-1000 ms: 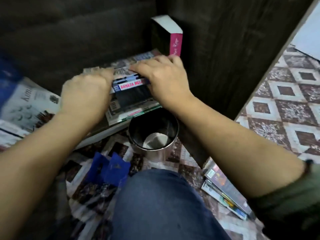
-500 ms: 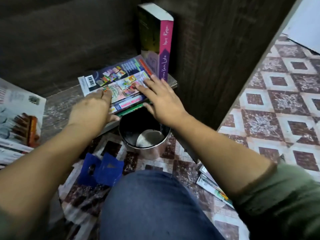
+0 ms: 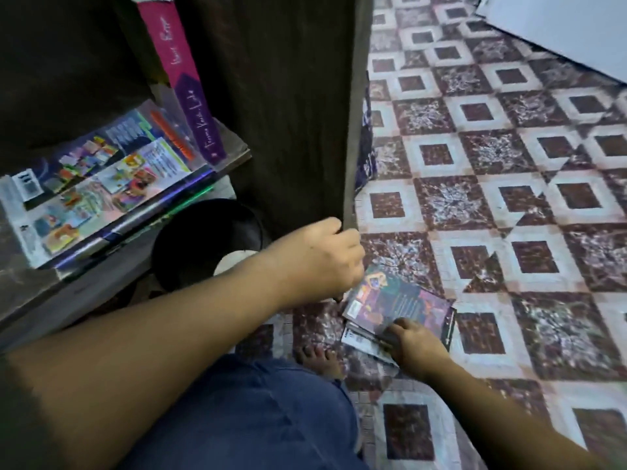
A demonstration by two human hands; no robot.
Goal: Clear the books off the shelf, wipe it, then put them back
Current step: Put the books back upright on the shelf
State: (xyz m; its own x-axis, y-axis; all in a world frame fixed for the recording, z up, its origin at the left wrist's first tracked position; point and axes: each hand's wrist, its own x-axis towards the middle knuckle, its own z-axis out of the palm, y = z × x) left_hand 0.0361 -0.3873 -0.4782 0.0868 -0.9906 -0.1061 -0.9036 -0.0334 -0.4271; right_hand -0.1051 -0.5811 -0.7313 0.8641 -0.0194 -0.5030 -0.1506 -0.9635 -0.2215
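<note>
A small stack of books (image 3: 400, 303) with a dark colourful cover lies on the patterned floor beside the shelf's side panel. My right hand (image 3: 415, 346) grips the stack's near edge, thumb on top. My left hand (image 3: 319, 259) hovers with curled fingers at the stack's far-left corner; its fingertips are hidden. On the dark wooden shelf (image 3: 239, 152) a flat pile of glossy books (image 3: 101, 184) lies, and a pink and purple book (image 3: 190, 96) stands upright against the side wall.
A dark round metal container (image 3: 203, 242) stands on the floor under the shelf's front edge. The shelf's side panel (image 3: 288, 113) rises just left of the floor books. My jeans-clad knee (image 3: 254, 418) and bare foot (image 3: 319, 359) are close by. A white board (image 3: 559, 28) lies far right.
Both hands have left the flat pile on the shelf and dropped right to the books on the floor. The view has swung right and down.
</note>
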